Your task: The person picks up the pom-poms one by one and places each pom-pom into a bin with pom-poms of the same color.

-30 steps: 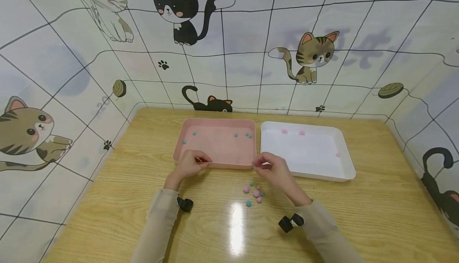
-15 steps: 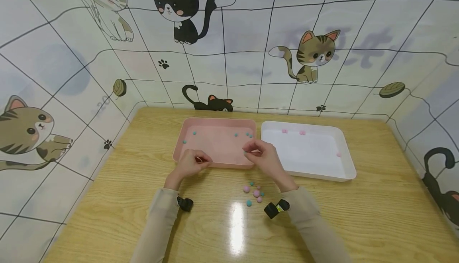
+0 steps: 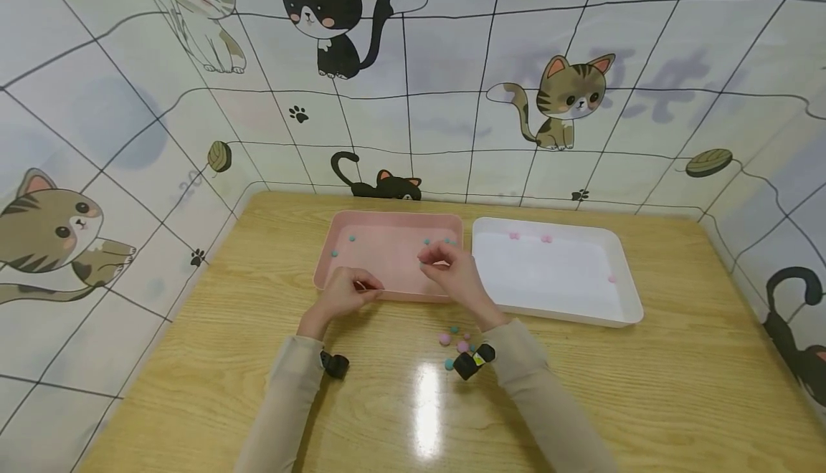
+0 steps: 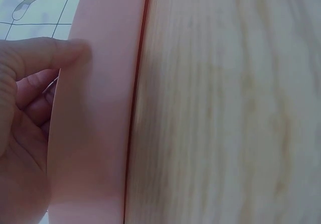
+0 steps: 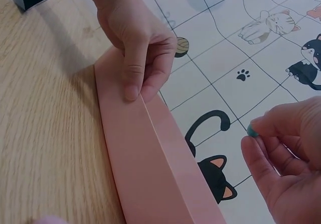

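The left hand (image 3: 342, 294) pinches the smooth near rim of the pink tray (image 3: 387, 261), thumb outside and fingers curled over the edge; the right hand (image 3: 452, 272) hovers above that tray's right half, thumb and forefinger nipping a tiny teal ball (image 5: 252, 130), probably fuzzy. More round pink and teal balls (image 3: 457, 344) lie on the glossy wooden table (image 3: 677, 387) near the right wrist; the white tray (image 3: 619, 294) sits just beside the pink one.

Nothing to read here: no words, brands or numbers on the pink tray (image 3: 387, 290), the white tray (image 3: 561, 312) or the cat-patterned wall (image 3: 413, 100), only cartoon drawings.
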A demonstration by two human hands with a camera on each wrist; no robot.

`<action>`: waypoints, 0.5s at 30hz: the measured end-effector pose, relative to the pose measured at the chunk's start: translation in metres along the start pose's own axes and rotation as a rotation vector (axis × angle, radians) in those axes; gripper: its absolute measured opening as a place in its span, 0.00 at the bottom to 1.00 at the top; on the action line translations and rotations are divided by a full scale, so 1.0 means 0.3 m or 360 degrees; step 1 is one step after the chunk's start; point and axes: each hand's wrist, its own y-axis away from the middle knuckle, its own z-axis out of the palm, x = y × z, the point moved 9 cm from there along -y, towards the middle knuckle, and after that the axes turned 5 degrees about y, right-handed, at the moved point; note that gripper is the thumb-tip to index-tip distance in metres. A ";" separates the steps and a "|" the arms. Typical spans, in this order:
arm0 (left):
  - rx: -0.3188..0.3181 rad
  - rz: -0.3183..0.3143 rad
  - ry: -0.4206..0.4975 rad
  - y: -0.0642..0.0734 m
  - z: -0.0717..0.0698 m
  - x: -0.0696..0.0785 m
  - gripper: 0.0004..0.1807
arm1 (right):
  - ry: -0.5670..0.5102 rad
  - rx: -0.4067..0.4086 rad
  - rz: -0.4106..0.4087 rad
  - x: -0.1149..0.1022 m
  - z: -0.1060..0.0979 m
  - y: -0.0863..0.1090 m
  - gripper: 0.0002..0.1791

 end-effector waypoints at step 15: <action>-0.0005 0.0001 -0.0005 -0.004 -0.003 0.004 0.03 | -0.0022 0.0021 0.0004 0.012 0.049 -0.100 0.05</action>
